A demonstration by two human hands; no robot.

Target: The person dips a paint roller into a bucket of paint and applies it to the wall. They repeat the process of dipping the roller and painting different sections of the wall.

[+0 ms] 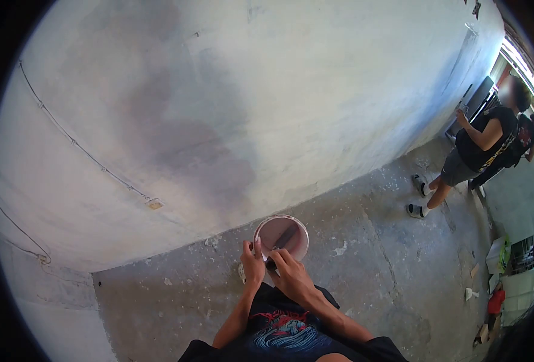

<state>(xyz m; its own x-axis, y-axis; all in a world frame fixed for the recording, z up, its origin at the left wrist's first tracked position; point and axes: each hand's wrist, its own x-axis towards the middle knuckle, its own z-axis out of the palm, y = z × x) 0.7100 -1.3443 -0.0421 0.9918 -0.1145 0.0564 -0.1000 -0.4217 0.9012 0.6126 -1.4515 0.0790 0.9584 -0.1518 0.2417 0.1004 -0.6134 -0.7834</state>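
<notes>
A pale round bucket [303, 244] is in front of me, its open top facing up. My left hand [253, 263] is closed on the bucket's near left rim. My right hand [292, 274] is at the near right rim, its fingers wrapped round the dark handle of a tool. That tool's long grey flat head [287, 236] reaches into the bucket. Whether it is a scraper or a brush I cannot make out. The inside of the bucket looks pinkish, and how full it is does not show.
A whitish wall [339, 78] with a dark grey patch rises ahead, a cable running to an outlet box [154, 204]. The concrete floor [363, 259] is spotted with paint. Another person [490, 136] stands at the right, one more behind. Boxes [496, 256] and clutter line the right side.
</notes>
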